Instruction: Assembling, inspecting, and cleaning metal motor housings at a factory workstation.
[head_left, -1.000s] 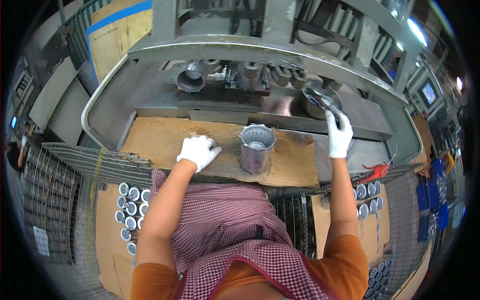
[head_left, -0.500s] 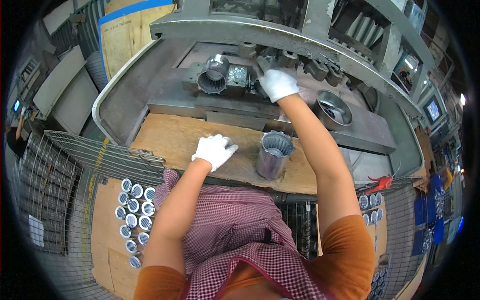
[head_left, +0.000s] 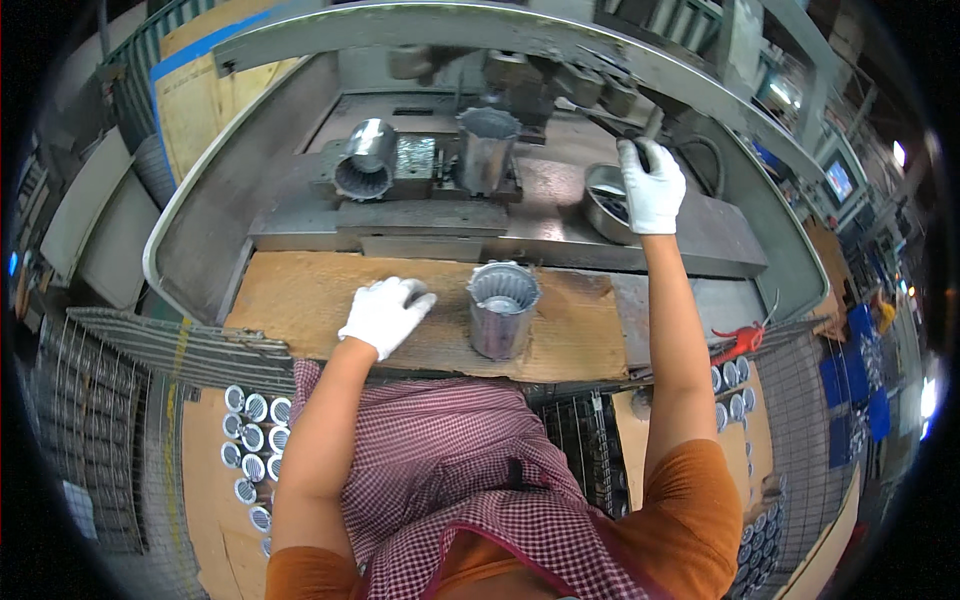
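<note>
My left hand (head_left: 386,318), in a white glove, rests open on the brown board with its thumb apart. Just right of it stands a ribbed metal cylinder (head_left: 503,322), its open toothed rim facing up. My gloved right hand (head_left: 652,190) is raised beside a round metal bowl (head_left: 604,215) that has dark things inside. Its fingers are curled at a slim dark tool (head_left: 603,122) with a pale tip; the grip is partly hidden. On the machine's fixture, one metal cylinder (head_left: 366,160) lies tilted toward me and another (head_left: 487,152) stands upright.
Metal machine blocks (head_left: 575,85) hang above the fixture, behind a grey frame bar. Red-handled pliers (head_left: 740,343) lie at the board's right. Wire baskets on both sides hold many small round metal parts (head_left: 253,438). A brown board (head_left: 300,290) lines the front edge.
My right hand has moved from the fixture to the right, up beside the bowl. An upright cylinder now shows where that hand was. My left hand stays on the board; the view has shifted.
</note>
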